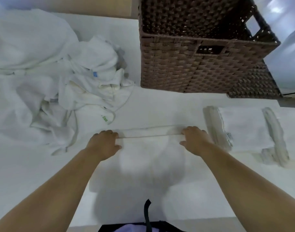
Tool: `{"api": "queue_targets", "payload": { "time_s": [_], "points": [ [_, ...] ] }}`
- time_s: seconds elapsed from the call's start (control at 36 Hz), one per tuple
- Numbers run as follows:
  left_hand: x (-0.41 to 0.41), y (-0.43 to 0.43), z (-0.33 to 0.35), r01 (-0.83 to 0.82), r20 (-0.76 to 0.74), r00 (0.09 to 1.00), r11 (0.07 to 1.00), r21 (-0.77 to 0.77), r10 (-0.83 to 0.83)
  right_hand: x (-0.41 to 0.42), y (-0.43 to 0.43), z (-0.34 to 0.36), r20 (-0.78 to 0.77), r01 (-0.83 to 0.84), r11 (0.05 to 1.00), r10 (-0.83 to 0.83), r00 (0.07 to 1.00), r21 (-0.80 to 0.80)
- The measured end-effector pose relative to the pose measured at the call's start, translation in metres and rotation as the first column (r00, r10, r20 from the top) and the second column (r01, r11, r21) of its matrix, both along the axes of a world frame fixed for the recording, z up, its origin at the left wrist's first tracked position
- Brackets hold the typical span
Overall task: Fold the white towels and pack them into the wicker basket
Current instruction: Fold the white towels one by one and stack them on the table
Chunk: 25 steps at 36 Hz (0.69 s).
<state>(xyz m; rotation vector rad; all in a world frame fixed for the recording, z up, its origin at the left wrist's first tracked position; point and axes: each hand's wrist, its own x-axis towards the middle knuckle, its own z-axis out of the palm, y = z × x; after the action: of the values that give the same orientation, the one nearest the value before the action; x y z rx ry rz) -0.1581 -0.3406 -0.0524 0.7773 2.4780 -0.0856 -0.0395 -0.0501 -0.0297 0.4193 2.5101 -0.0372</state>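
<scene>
A white towel (148, 148) lies flat on the table in front of me, its far edge folded over into a narrow band. My left hand (104, 141) grips the left end of that band. My right hand (196, 139) grips the right end, thumb under the edge. A folded white towel (245, 131) lies to the right, close to my right hand. The brown wicker basket (202, 64) stands behind the towels at the back right; its inside is dark and I cannot tell what it holds. A heap of crumpled white towels (63, 77) sits at the left.
The white table (160, 104) runs from the heap to the folded towel. A beige box edge (93, 7) shows behind the heap. A black strap (147, 215) hangs at the near table edge.
</scene>
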Motion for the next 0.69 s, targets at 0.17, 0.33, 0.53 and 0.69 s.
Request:
{"api": "queue_targets", "payload": {
  "time_s": [0.17, 0.33, 0.53, 0.69],
  "points": [
    [-0.010, 0.000, -0.008, -0.040, 0.103, 0.994, 0.992, 0.116, 0.028, -0.007, 0.002, -0.005, -0.005, 0.051, 0.997, -0.052, 0.999, -0.061],
    [-0.030, 0.001, 0.000, -0.186, 0.255, 0.956, 0.970, 0.155, 0.143, -0.023, 0.007, 0.004, -0.013, 0.084, 0.993, -0.085, 0.996, -0.083],
    [-0.042, 0.013, -0.002, -0.161, 0.231, 0.962, 0.985, 0.060, 0.143, -0.041, 0.009, -0.001, -0.042, 0.130, 0.991, -0.131, 0.991, -0.030],
    [-0.035, 0.022, -0.001, -0.070, 0.108, 0.992, 0.997, 0.010, 0.069, -0.036, 0.001, -0.013, -0.167, 0.126, 0.991, -0.117, 0.979, 0.042]
  ]
}}
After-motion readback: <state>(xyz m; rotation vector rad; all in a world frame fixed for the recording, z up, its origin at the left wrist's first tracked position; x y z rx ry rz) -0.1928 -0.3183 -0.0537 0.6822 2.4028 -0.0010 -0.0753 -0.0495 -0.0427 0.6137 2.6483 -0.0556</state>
